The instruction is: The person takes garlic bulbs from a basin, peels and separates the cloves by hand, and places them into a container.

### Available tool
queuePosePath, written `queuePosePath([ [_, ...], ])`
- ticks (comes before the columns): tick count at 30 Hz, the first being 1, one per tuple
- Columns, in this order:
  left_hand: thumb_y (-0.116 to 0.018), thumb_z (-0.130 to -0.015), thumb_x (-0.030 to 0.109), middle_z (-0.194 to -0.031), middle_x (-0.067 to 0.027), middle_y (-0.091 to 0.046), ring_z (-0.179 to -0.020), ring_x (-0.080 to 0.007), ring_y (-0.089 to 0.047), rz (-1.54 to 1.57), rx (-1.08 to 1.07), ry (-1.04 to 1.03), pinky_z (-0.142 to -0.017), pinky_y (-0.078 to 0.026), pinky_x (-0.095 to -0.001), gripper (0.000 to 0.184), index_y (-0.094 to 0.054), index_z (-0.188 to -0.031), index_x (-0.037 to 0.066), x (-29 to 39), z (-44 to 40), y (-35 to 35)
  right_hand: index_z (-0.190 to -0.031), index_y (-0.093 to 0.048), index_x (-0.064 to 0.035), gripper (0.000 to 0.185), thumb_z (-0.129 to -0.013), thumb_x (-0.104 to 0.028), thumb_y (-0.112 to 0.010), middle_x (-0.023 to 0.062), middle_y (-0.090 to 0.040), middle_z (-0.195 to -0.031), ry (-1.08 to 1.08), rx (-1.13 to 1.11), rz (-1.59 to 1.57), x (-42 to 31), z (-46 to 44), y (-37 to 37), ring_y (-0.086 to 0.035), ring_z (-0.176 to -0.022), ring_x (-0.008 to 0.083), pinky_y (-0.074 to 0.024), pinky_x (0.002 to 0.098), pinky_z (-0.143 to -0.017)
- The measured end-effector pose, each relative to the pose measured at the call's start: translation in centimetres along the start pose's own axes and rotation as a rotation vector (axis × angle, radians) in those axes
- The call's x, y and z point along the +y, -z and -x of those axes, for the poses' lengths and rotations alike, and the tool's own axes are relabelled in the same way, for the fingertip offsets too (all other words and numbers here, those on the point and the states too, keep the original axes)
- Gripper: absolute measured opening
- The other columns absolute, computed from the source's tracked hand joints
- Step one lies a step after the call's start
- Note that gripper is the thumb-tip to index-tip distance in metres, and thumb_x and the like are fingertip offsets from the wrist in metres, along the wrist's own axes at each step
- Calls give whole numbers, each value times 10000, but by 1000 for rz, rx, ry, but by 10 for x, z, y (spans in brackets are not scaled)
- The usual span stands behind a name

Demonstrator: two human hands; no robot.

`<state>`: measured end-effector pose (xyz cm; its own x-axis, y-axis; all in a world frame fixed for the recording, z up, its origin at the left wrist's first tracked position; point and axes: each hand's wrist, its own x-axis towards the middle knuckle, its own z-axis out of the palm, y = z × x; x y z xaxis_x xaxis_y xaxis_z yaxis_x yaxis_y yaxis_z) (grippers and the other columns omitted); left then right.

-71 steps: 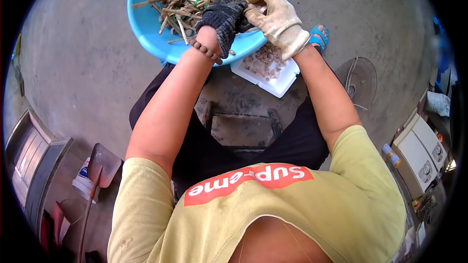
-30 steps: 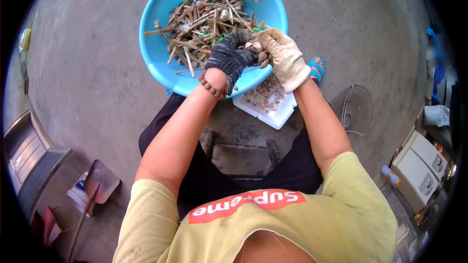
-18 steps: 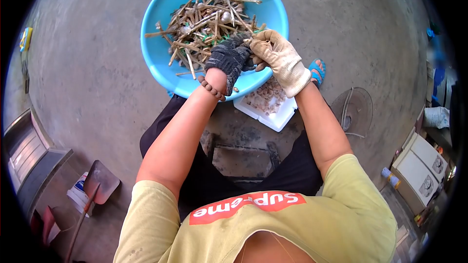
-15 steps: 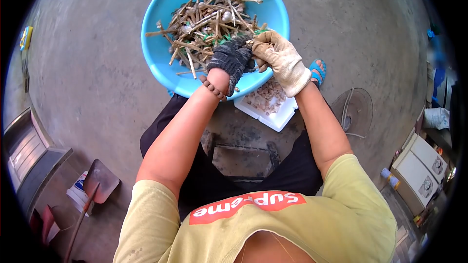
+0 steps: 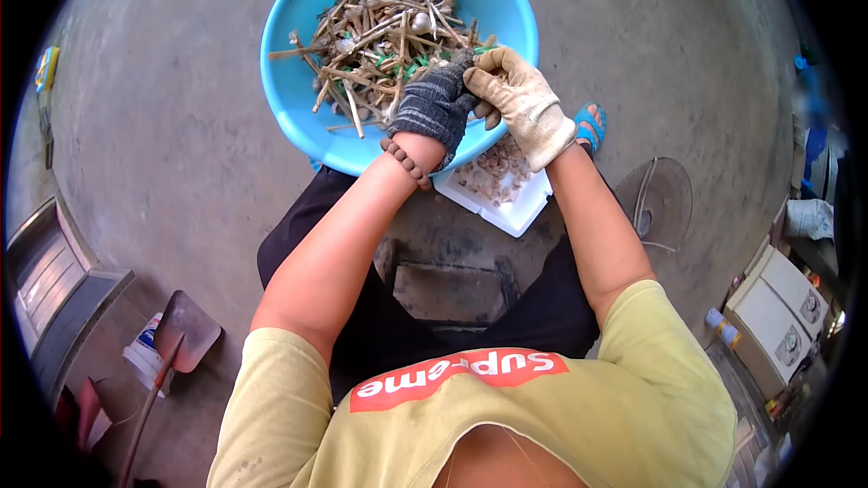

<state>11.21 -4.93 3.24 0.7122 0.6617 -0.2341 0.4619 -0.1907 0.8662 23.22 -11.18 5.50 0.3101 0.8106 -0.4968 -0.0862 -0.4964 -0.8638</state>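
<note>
concrete floor [image 5: 669, 63] spans the whole scene. seated person in yellow shirt [image 5: 579, 416] with a red printed panel, dark trousers [image 5: 307, 217], knees apart; stool legs [image 5: 504, 276] visible between them.

blue basin [image 5: 298, 117] ahead of the knees. dried garlic [image 5: 375, 41], stalks and bulbs tangled together, heaped inside it; some stalk ends stick up from the heap. shovel [image 5: 190, 330] at far left, overlapping a white bucket [image 5: 145, 363]. round wire guard [image 5: 667, 203] lies on the floor near the right knee.

white tray [image 5: 515, 221] sits by the basin's near rim, partly covered by it in this view; small pale scraps [image 5: 497, 176] inside. contact between tray and basin: cannot tell.

left hand [image 5: 432, 108], dark striped glove, over the near right part of the basin, fingers curled inward. right hand [image 5: 523, 104], cream glove, beside it; fingers bent, thumb tip up against the left hand's fingertips. whether either pinches anything: cannot tell, tips hidden.

one whitish bulb [image 5: 421, 23] shows on the heap. beaded bracelet [image 5: 405, 163] on left wrist.
</note>
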Motion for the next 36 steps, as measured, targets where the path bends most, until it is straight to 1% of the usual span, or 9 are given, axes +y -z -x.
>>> queuePosePath([
  [5,-594,-735,108,-1061,-190,-528,-981,-322,-509,50,2,17,-821,-413,-365,511,-401,-1206,66,0,-1,-2,-931,-546,-26,260,-793,-241,-593,5,-547,-758,-105,-73,-238,2,0,11,-500,-521,57,-411,166,-446],
  [14,-607,-722,66,-1073,-189,-513,-991,-310,-507,269,-73,-28,-822,-415,-362,630,-297,-1269,77,-5,1,-12,-938,-561,1,282,-798,-242,-586,10,-553,-735,-128,-138,-56,0,3,17,-486,-556,36,-384,141,-446],
  [23,-588,-739,112,-1008,-211,-547,-895,-327,-549,-163,-202,88,-747,-442,-382,443,-452,-1159,77,-16,-2,-10,-839,-544,-35,184,-843,-215,-508,-7,-502,-653,-126,-16,-413,4,5,33,-449,-516,29,-326,137,-394],
  [25,-574,-764,99,-716,-151,-591,-617,-198,-554,-169,-315,36,-590,-463,-321,420,-462,-1169,93,-7,5,-12,-846,-552,-36,228,-847,-257,-498,-15,-523,-657,-107,1,-198,7,7,38,-432,-496,20,-318,143,-399],
  [26,-556,-731,85,-917,-208,-578,-848,-340,-562,-86,-436,129,-738,-449,-396,368,-510,-1096,77,0,13,-17,-823,-551,-39,228,-831,-263,-512,-8,-519,-647,-108,-83,-20,12,8,47,-449,-504,43,-343,161,-414],
  [27,-557,-729,137,-903,-200,-586,-832,-346,-567,-112,-555,-111,-738,-455,-392,420,-486,-1142,105,-13,19,-31,-786,-538,-41,239,-817,-278,-527,-7,-505,-626,-217,-124,176,7,13,46,-468,-518,62,-382,193,-444],
  [28,-555,-732,202,-1030,-179,-554,-946,-329,-531,-313,-889,30,-823,-422,-381,473,-452,-1189,133,15,23,-25,-785,-534,-36,247,-807,-282,-531,22,-520,-632,-263,-249,295,16,16,52,-493,-524,91,-404,222,-464],
  [31,-553,-733,230,-1226,-163,-418,-1134,-299,-398,-337,-884,-381,-953,-317,-361,509,-425,-1216,132,4,49,-38,-893,-542,-16,290,-773,-279,-528,152,-592,-846,-334,-467,1014,52,18,52,-581,-789,265,-457,351,-695],
  [36,-552,-742,275,-1216,-184,-410,-1088,-334,-437,-387,-889,-136,-916,-360,-382,517,-421,-1215,115,11,35,-33,-934,-575,-40,258,-773,-234,-519,150,-590,-947,-344,-560,1252,90,20,48,-561,-908,281,-438,355,-780],
])
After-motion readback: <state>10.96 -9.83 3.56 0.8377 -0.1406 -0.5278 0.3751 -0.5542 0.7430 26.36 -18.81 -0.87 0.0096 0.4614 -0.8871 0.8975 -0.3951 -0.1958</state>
